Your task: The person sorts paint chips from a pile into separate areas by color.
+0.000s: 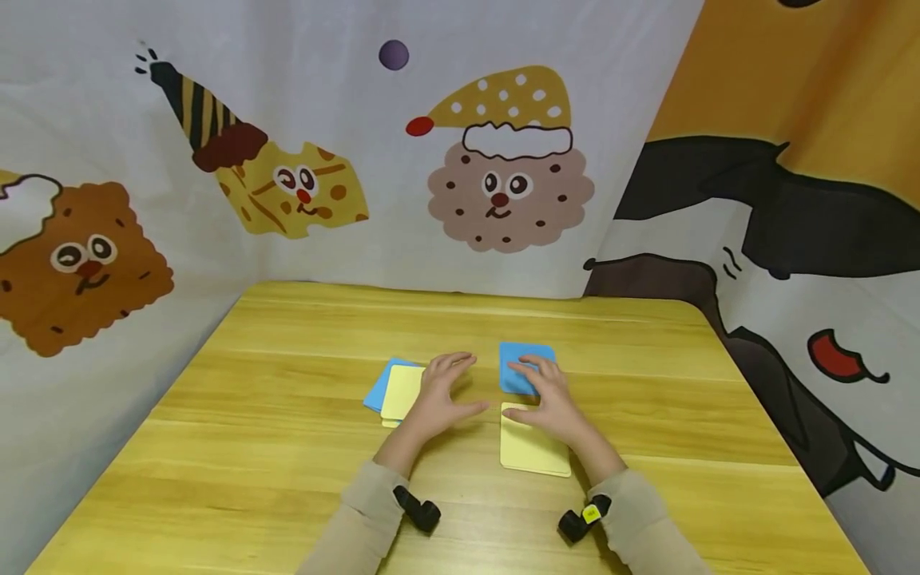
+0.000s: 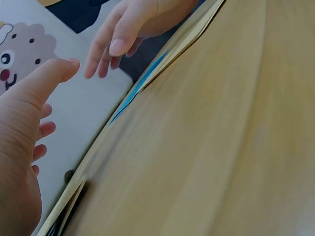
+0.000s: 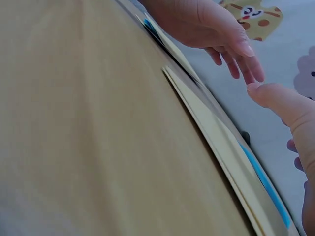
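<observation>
My left hand (image 1: 440, 399) hovers beside a small pile at the left, its thumb and fingers spread apart with nothing between them. That pile has a yellow card (image 1: 399, 391) on top and a blue card (image 1: 378, 393) fanned out under it. Over the right-hand cards is my right hand (image 1: 552, 406), fingers relaxed and holding nothing. It partly covers a blue card (image 1: 512, 353) and, nearer me, a small stack of yellow cards (image 1: 532, 450). In the right wrist view the yellow stack (image 3: 211, 137) lies flat, below the raised right hand (image 3: 295, 113).
The cards lie on a wood-grain table (image 1: 287, 495). Black cameras are strapped at the left wrist (image 1: 418, 509) and the right wrist (image 1: 584, 517). A cloth with cartoon biscuits (image 1: 510, 200) hangs behind the table's far edge.
</observation>
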A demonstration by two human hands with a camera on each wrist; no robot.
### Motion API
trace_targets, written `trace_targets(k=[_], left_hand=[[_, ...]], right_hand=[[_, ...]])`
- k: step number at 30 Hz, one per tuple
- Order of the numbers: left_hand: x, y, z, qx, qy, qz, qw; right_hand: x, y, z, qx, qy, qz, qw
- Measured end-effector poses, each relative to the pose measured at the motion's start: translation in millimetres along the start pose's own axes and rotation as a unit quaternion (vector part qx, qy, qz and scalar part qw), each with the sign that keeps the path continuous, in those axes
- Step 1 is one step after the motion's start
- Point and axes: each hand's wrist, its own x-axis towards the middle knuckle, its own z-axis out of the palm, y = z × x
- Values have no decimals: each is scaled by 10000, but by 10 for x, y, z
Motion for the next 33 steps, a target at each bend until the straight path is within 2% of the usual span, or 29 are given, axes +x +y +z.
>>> trace_targets(k=[7, 12, 18, 26, 33], left_hand=[[-179, -149, -311, 94, -98, -281, 9995], [-314, -265, -514, 75, -259, -505, 9984], [-424, -366, -709, 99, -430, -538, 9976], [-555, -508, -904, 127, -639, -583, 9962], [-580, -596, -973, 419, -744, -572, 9947]], right_hand=[[52, -151, 147, -111, -11, -340, 9994], [85, -266, 272, -220, -63, -353, 9991], [143, -429, 430, -182, -140, -298, 9993], [246, -587, 630, -267, -386, -210, 9987], [343, -612, 764, -507, -748, -56, 9959]])
